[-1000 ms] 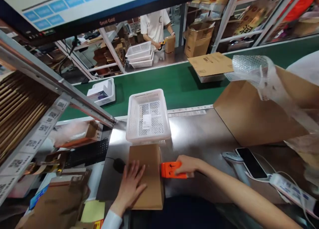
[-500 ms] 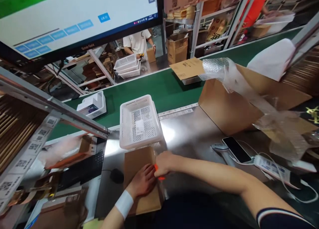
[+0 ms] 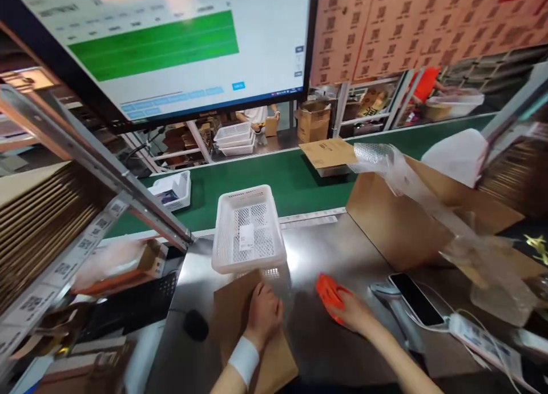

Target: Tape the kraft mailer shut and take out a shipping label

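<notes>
My left hand (image 3: 264, 311) presses flat on a brown cardboard box (image 3: 234, 308) lying on the steel table, just in front of an empty white plastic basket (image 3: 248, 228). My right hand (image 3: 355, 314) is off to the right of the box and grips an orange tape dispenser (image 3: 329, 289), which is lifted clear of the cardboard.
A phone (image 3: 416, 298) on a stand and a white power strip (image 3: 483, 338) lie at the right. A large open carton (image 3: 402, 222) with bubble wrap (image 3: 385, 160) stands beyond. A green conveyor (image 3: 295, 180) carries a basket (image 3: 173, 189). A mouse (image 3: 194, 324), keyboard (image 3: 128, 302) and monitor (image 3: 171, 45) are at left.
My right hand has pulled the orange dispenser off the box and away to the right. My left hand stays on the box. The view has tilted up, showing more of the monitor.
</notes>
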A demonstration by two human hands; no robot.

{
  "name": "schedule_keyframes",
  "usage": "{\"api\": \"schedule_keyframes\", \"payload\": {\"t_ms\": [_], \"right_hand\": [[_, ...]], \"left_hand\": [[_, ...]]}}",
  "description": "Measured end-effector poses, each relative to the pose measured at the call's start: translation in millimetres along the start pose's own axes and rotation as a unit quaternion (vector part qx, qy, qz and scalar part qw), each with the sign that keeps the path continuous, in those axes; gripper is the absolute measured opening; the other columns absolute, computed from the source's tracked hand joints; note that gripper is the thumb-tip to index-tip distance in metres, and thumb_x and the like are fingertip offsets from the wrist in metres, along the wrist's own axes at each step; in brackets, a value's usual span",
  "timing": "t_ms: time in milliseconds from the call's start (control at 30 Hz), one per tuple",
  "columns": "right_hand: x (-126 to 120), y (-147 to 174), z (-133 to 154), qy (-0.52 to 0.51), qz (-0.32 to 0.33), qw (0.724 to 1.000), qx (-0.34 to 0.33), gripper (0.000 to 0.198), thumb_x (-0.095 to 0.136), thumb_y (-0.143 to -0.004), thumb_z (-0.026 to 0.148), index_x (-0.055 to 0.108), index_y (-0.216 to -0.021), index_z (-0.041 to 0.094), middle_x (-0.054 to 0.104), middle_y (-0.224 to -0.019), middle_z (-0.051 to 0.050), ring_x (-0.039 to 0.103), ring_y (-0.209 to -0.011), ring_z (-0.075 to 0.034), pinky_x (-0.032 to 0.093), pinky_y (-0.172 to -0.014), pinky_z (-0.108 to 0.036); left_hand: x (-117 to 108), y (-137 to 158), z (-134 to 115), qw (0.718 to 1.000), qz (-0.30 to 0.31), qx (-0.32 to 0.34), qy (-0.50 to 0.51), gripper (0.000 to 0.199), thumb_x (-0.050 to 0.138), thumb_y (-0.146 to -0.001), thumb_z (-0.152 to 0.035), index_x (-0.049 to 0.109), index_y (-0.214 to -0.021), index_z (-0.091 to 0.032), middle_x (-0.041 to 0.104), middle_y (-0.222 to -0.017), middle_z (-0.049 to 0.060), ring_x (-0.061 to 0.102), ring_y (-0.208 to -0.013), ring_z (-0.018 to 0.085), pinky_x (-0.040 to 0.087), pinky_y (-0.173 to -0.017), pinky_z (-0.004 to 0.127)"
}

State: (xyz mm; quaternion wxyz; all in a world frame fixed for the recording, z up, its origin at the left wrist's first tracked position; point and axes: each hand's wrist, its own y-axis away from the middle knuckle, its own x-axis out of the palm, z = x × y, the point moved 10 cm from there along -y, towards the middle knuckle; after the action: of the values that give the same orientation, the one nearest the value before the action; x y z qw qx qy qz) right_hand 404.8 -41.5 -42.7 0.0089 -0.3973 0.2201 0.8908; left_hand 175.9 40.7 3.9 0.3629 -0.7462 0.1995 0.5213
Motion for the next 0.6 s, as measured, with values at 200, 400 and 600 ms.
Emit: {"api": "schedule_keyframes", "payload": {"t_ms": [200, 400, 600], "right_hand": [[58, 54, -101, -0.489, -0.138, 0.850, 0.142, 0.053, 0.066, -0.069, 0.076, 0.074, -0.085, 0.026, 0.079, -0.084, -0.008, 0.074, -0.098, -0.044, 0.058, -0.098, -0.058], [90, 103, -98, -0.591, -0.157, 0.775, 0.159, 0.067, 0.081, -0.065, 0.071, 0.074, -0.107, 0.019, 0.080, -0.103, -0.012, 0.073, -0.110, -0.040, 0.059, -0.101, -0.046], [72, 136, -86, -0.556, -0.145, 0.805, 0.146, 0.067, 0.083, -0.065, 0.063, 0.074, -0.115, 0.019, 0.078, -0.116, -0.013, 0.071, -0.113, -0.038, 0.063, -0.088, -0.036]], "left_hand": [[-12, -14, 20, 0.975, -0.033, -0.213, -0.048, 0.046, 0.042, -0.104, -0.029, 0.079, -0.080, -0.019, 0.076, -0.088, 0.014, 0.066, -0.098, 0.032, 0.047, -0.103, 0.065], [-19, -20, 55, 0.968, -0.003, -0.242, -0.062, 0.047, 0.046, -0.105, -0.040, 0.081, -0.084, -0.018, 0.078, -0.090, 0.013, 0.067, -0.107, 0.033, 0.042, -0.109, 0.064], [-65, 34, 135, 0.930, 0.052, -0.353, -0.093, 0.051, 0.040, -0.106, -0.043, 0.062, -0.142, -0.014, 0.060, -0.151, 0.022, 0.051, -0.144, 0.042, 0.035, -0.117, 0.068]]}}
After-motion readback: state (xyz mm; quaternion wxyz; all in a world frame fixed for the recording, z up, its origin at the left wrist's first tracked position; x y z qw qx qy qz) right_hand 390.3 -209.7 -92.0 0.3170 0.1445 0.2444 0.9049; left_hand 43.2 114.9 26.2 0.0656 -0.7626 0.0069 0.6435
